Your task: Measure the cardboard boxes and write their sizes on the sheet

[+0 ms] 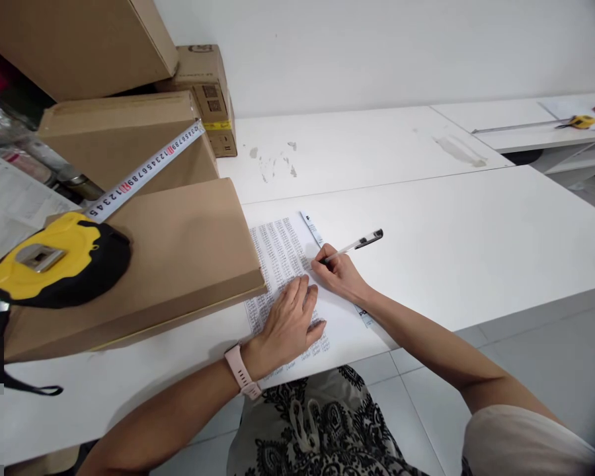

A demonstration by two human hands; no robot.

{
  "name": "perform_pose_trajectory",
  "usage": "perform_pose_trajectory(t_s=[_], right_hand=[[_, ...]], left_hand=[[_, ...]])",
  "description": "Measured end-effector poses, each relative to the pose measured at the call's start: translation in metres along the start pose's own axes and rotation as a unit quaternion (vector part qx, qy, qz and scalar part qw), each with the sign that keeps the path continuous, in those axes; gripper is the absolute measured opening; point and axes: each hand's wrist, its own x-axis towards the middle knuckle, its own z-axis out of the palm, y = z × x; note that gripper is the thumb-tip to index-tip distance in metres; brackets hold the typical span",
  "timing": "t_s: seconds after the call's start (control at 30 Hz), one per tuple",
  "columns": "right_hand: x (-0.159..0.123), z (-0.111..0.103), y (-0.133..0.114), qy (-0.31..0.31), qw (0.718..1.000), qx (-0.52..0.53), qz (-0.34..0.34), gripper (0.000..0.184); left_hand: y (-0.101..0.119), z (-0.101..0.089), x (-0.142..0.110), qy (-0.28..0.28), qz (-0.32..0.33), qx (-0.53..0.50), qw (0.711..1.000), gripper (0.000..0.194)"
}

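Observation:
A sheet of paper point(276, 246) covered in columns of handwriting lies on the white table, its left part beside or under a cardboard box. My right hand point(340, 272) grips a pen point(359, 243) with a clear barrel and black end, its tip end down at the paper. Flat on the lower part of the sheet rests my left hand point(291, 317), fingers stretched out, holding nothing. A pink watch strap point(240, 370) circles the left wrist. Along the sheet's right side shows a pale blue printed strip point(311, 228), partly hidden by my right hand.
On the flat cardboard box point(188, 231) at left sits a yellow and black tape measure point(54, 258), blade pulled out. More boxes point(198, 73) are stacked behind. Another tape measure point(581, 122) lies at the far right of the white table point(476, 231), near the wall.

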Motion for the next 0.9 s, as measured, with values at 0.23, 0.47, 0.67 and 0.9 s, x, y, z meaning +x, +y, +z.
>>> perform_pose_trajectory(t_s=[0.23, 0.47, 0.67, 0.9], right_hand=[[0.0005, 0.0026, 0.0007, 0.013, 0.999, 0.050, 0.000, 0.032], [-0.0002, 0.0012, -0.0005, 0.002, 1.000, 0.011, 0.001, 0.035], [0.0006, 0.0026, 0.0042, -0.006, 1.000, 0.012, -0.013, 0.033], [0.0001, 0.0041, 0.0052, -0.015, 1.000, 0.004, -0.017, 0.033]], left_hand=[[0.0004, -0.0004, 0.0007, -0.006, -0.003, 0.005, 1.000, 0.059], [0.0004, -0.0005, 0.0010, -0.007, -0.002, -0.002, 1.000, 0.059], [0.0002, -0.0006, 0.0006, -0.009, 0.001, 0.002, 1.000, 0.059], [0.0002, 0.0012, 0.0005, -0.005, -0.002, -0.002, 1.000, 0.058]])
